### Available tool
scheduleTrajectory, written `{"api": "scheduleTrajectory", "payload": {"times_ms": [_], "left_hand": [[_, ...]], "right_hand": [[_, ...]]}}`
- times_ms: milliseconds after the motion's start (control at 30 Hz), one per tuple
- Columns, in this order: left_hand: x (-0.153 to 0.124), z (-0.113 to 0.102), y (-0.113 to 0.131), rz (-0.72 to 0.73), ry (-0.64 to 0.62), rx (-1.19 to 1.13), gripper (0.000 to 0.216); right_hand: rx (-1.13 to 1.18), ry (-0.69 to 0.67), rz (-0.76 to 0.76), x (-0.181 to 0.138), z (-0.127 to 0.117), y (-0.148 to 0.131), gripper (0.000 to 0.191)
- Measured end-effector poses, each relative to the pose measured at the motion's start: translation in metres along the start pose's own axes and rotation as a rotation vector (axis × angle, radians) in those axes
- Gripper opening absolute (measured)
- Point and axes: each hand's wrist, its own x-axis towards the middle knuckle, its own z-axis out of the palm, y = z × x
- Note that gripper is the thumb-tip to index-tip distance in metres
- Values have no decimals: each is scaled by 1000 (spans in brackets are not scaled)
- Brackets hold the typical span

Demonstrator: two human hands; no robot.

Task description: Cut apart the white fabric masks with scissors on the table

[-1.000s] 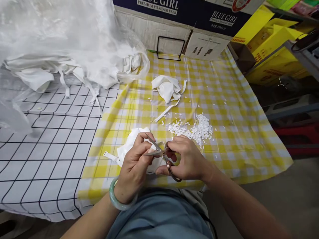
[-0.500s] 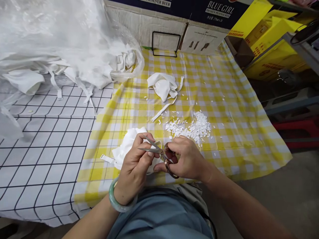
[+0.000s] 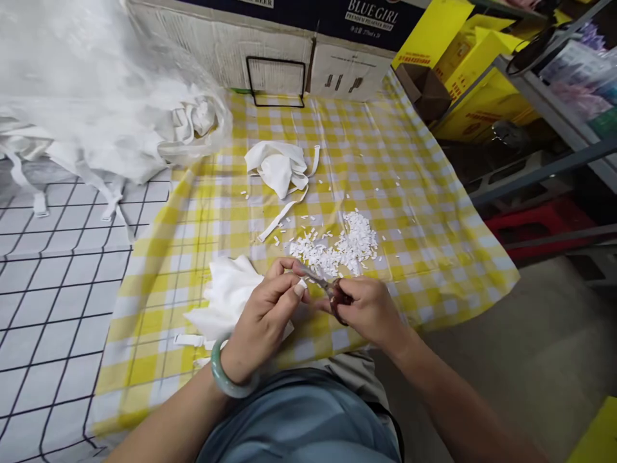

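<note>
My left hand [image 3: 270, 315], with a green bangle at the wrist, is closed in a pinch. A small white strap end [image 3: 303, 283] sticks out between its thumb and forefinger. Under and beside that hand lies a white fabric garment [image 3: 231, 292], with a strap [image 3: 189, 340] ending in a clasp. My right hand [image 3: 369, 312] is wrapped round the dark handles of a pair of scissors [image 3: 332, 290]. The blades look closed and reach to my left fingertips. Farther back rests a second white garment [image 3: 279, 167] with loose straps.
White clippings [image 3: 355, 241] lie heaped beyond my hands on the yellow checked cloth [image 3: 409, 193]. A clear plastic bag [image 3: 110, 77] of white garments fills the back left. Behind stand a black wire stand [image 3: 276, 104] and a cardboard box [image 3: 351, 71]. A metal shelf [image 3: 554, 122] is at right.
The view has swung to the right. The scissor blades, spread apart across my left fingers before, are now together. The white strap end now shows at my left fingertips.
</note>
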Motion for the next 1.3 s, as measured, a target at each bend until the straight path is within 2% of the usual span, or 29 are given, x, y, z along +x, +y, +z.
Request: {"api": "scheduleTrajectory", "payload": {"times_ms": [100, 167, 267, 367, 467, 533, 700, 900, 1067, 1300], "left_hand": [[-4, -16, 4, 5, -8, 80, 31], [-16, -39, 7, 40, 34, 217, 30], [-45, -75, 9, 44, 211, 414, 26], [-72, -92, 9, -64, 325, 304, 28], [-86, -84, 11, -79, 338, 102, 30], [-87, -74, 14, -42, 333, 23, 29], [-82, -59, 19, 33, 258, -21, 28], [-76, -58, 16, 83, 194, 20, 29], [-74, -58, 13, 73, 171, 25, 27], [-74, -56, 14, 18, 201, 23, 32]], "right_hand": [[-10, 25, 89, 1, -11, 6, 42], [-15, 45, 3, 5, -11, 0, 44], [111, 16, -225, 12, 5, -30, 53], [286, -71, -312, 18, 28, -70, 46], [268, -132, -307, 24, 37, -98, 46], [181, -162, -332, 28, 35, -105, 48], [46, -256, -360, 30, 25, -99, 50], [55, -254, -382, 30, 22, -95, 51], [68, -222, -388, 31, 23, -91, 52], [84, -218, -387, 30, 25, -87, 53]]}}
